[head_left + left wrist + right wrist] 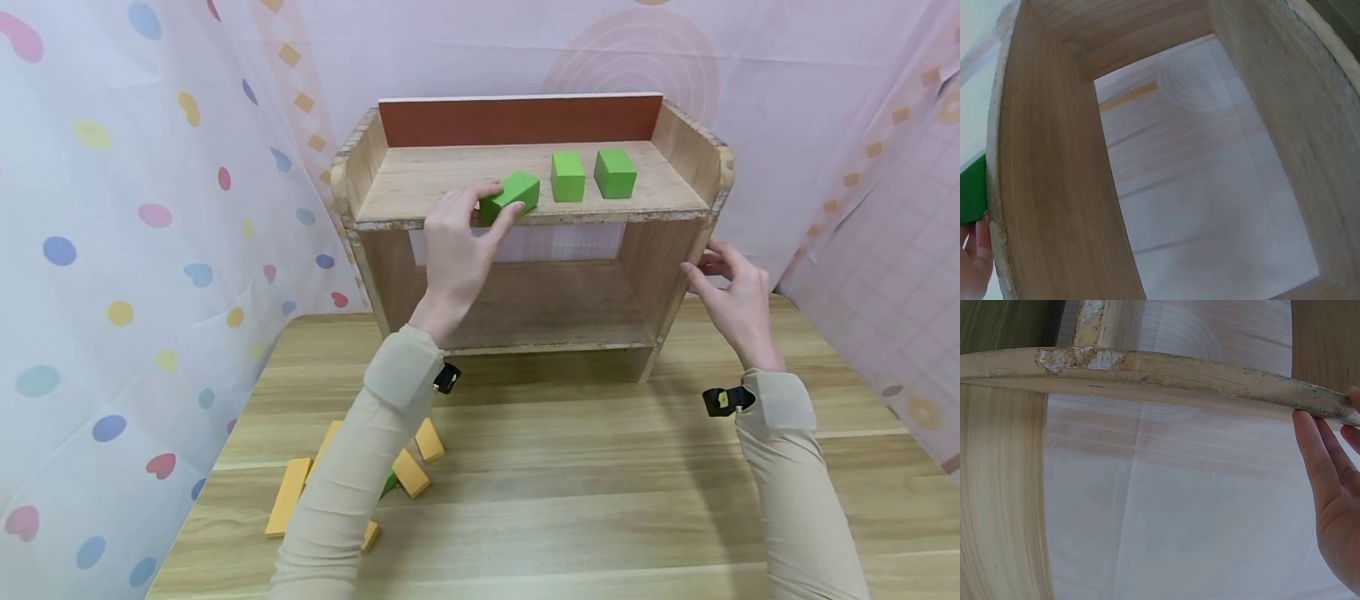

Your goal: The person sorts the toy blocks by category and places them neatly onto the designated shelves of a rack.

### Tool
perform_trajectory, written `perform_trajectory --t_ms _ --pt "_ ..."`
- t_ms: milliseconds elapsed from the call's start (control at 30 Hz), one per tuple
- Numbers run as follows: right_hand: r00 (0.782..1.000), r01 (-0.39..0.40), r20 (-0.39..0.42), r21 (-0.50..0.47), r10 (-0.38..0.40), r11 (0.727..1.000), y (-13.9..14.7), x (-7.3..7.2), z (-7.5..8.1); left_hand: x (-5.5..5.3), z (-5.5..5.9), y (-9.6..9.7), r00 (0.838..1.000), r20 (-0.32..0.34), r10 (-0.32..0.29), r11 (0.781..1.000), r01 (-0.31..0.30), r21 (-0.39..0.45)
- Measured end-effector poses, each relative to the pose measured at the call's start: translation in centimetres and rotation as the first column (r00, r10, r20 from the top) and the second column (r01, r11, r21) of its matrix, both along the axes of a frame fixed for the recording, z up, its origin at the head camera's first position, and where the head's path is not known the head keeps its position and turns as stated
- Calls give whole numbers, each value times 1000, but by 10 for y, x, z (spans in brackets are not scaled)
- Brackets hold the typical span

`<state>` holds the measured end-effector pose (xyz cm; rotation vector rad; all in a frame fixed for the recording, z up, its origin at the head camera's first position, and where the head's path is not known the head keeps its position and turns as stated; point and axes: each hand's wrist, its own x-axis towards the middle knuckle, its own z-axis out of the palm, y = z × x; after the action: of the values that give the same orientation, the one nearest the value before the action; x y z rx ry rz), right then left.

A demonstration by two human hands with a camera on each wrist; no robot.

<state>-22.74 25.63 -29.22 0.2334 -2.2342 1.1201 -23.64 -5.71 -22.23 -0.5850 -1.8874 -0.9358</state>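
My left hand (pixel 459 242) pinches a green block (pixel 519 192) between thumb and fingers at the front edge of the wooden shelf's top board (pixel 442 179). The block lies at an angle to the edge. To its right, two more green blocks, one (pixel 567 177) and another (pixel 616 173), stand side by side on that board. My right hand (pixel 737 300) grips the front edge of the shelf's right side panel (pixel 675 275), fingertips against the outer face. In the left wrist view only part of the held green block (pixel 972 190) and a few fingers show, past the shelf's board.
Several yellow blocks (pixel 288 497) lie on the wood-grain table (pixel 570 483) at the left, partly hidden by my left forearm, with a bit of a green block (pixel 388 484) among them. A patterned curtain (pixel 150 250) hangs behind and at both sides.
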Motion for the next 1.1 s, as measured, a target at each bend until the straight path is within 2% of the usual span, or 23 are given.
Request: perform_trajectory --t_ms 167,233,333,433,600,633,667,733,800,933,1100 --pt "1000 5 -7 -1 -5 1000 0 -1 -1 1 1 3 995 -44 92 988 -96 -117" --pt "1000 5 -9 -4 -5 1000 0 -2 -1 1 1 2 987 -90 133 972 -147 -185" --pt "1000 10 -7 -12 -10 1000 0 -3 -1 2 -2 1 964 -197 181 930 -233 -283" --pt "1000 13 -2 -15 -13 1000 -1 -2 -1 1 -6 -3 922 -337 189 889 -307 -340" --pt "1000 6 -10 -14 -6 1000 1 -3 -2 -1 -11 -12 833 -537 136 856 -371 -360" --pt "1000 6 -12 -15 -6 1000 1 -3 -2 -1 -12 -14 818 -561 126 849 -381 -366" --pt "1000 7 -12 -14 -7 1000 1 -3 -2 -2 -13 -15 811 -573 118 842 -388 -376" --pt "1000 10 -8 -9 -10 1000 1 -2 -1 -3 -14 -16 805 -584 108 823 -402 -401" --pt "1000 11 -3 -6 -11 1000 0 0 0 -3 -14 -16 805 -584 109 804 -417 -424" --pt "1000 6 -2 -5 -6 1000 0 -1 0 -3 -12 -12 817 -563 127 772 -437 -461" --pt "1000 13 -3 -6 -13 1000 0 -1 0 -6 -10 -4 841 -515 165 745 -448 -494"
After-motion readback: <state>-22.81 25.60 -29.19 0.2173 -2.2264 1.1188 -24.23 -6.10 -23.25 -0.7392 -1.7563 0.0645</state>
